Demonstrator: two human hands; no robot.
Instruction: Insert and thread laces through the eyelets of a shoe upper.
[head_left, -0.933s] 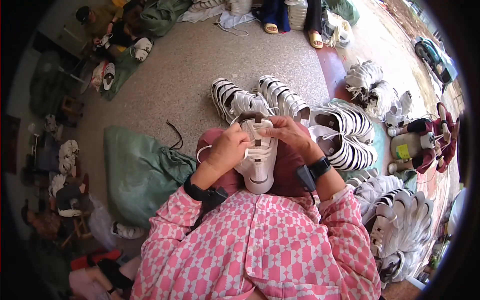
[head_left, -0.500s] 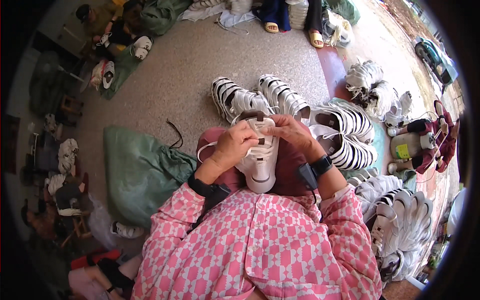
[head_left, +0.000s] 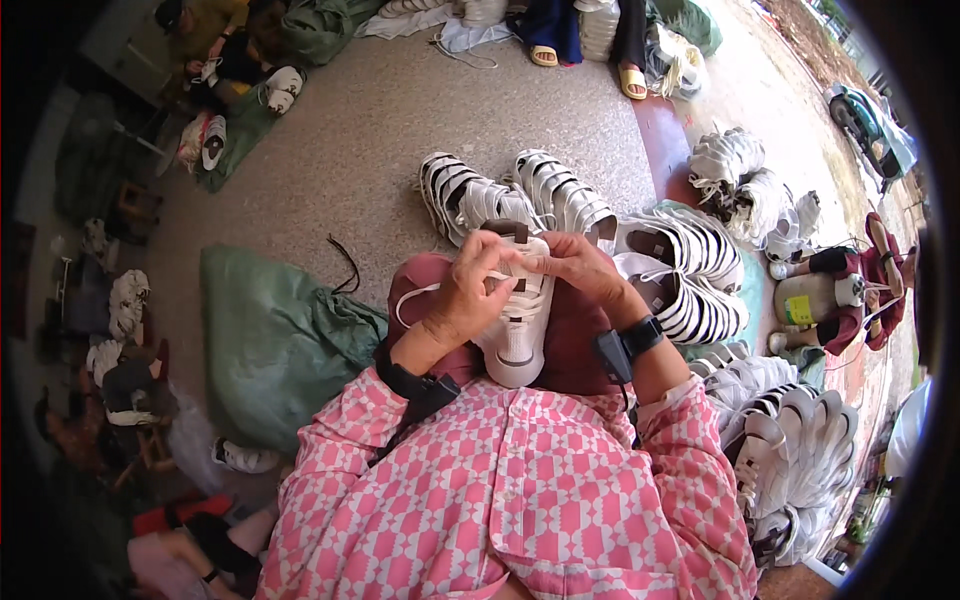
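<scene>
A white sneaker (head_left: 517,345) with brown patches rests on my lap between my knees, its toe toward me. My left hand (head_left: 468,290) is over the left side of its lacing, thumb and fingers bent together around a white shoelace (head_left: 408,302), which loops out to the left. The exact pinch point is partly hidden by the fingers. On the sneaker's upper right edge is my right hand (head_left: 580,265), its thumb across the lacing near the tongue and its fingers around the side.
Bundled white shoes (head_left: 565,190) stand just beyond my knees, with more stacks (head_left: 690,265) to the right. A green sack (head_left: 270,345) slumps on the left. Another pile of shoes (head_left: 800,440) sits near my right elbow. Other people sit around the edges; someone in yellow sandals (head_left: 632,80) stands at the far side.
My left hand has shifted slightly, its fingers lifting and curling closer to my right thumb over the lacing. My right hand and the sneaker have hardly moved.
</scene>
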